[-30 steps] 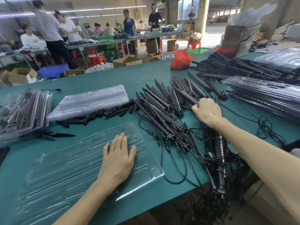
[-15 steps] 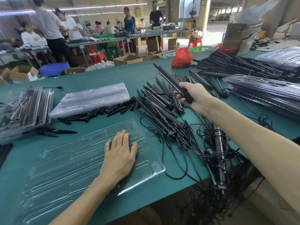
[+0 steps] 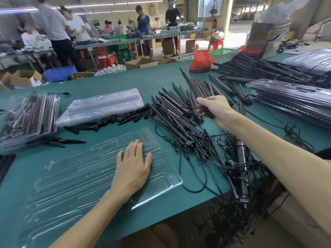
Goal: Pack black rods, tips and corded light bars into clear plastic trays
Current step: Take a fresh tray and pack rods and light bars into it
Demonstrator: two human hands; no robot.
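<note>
Right hand (image 3: pixel 215 109) curled around the lower end of one corded light bar (image 3: pixel 189 82), a slim black bar held clear of the tabletop (image 3: pixel 157 81) and tilted, its pointed end aimed toward the far edge; a thin black cord leaves the bar at the fingers. Beneath the hand, a fanned pile of like bars (image 3: pixel 176 115) lies at mid-tabletop, their tangled cords (image 3: pixel 225 158) spilling over the near edge. Left hand (image 3: pixel 132 167) flat, fingers straight and close together, palm pressing on an unfilled clear plastic tray (image 3: pixel 71 178) with long moulded channels, set at the near edge. Short black tips (image 3: pixel 114 120) lie between this tray and a stack of empty trays (image 3: pixel 103 106) behind it. Filled trays (image 3: pixel 26 117) sit at the left edge; further filled trays (image 3: pixel 295 102) toward the right edge. A red bag (image 3: pixel 201 61) rests near the far edge.
</note>
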